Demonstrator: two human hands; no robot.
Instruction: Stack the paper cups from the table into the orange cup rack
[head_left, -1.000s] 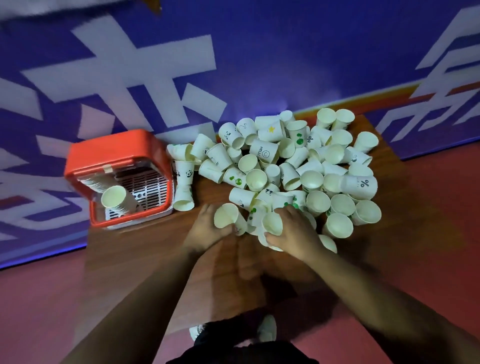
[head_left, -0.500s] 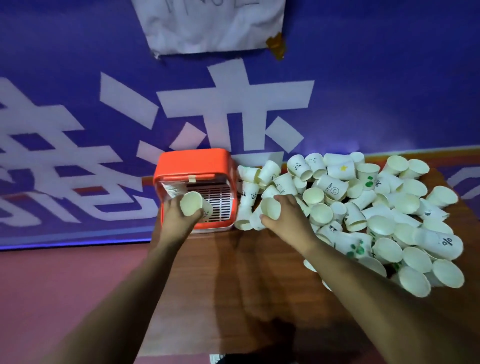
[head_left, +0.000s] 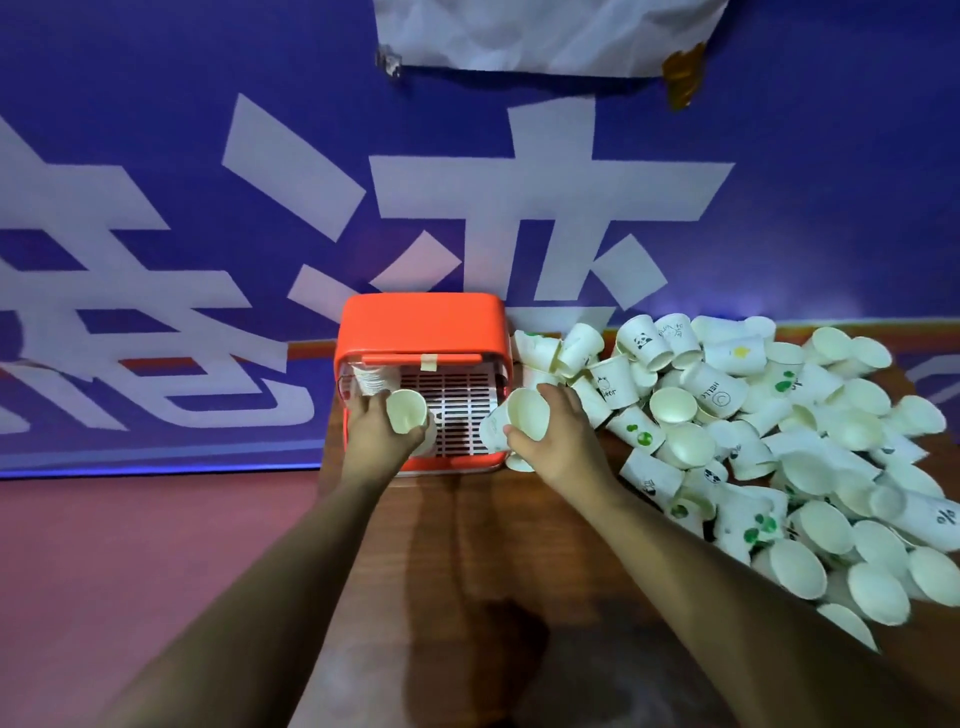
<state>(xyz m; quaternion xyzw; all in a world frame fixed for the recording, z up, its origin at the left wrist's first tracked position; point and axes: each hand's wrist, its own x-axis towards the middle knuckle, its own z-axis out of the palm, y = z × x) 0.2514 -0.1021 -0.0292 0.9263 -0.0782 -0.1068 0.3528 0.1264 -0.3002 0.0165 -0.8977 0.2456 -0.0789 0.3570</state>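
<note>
Right hand (head_left: 563, 441), gripping a white cup (head_left: 525, 418), reached the rack (head_left: 421, 322); left hand (head_left: 373, 439) grips a seemingly blank cup (head_left: 407, 410).

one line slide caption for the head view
Left hand holding a paper cup, right hand holding a second cup, at the orange cup rack beside the cup heap

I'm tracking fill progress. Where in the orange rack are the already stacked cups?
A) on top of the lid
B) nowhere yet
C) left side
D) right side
C: the stacked cups lie in the left of the orange cup rack, beyond the left hand; its right shows bare grille.
</note>
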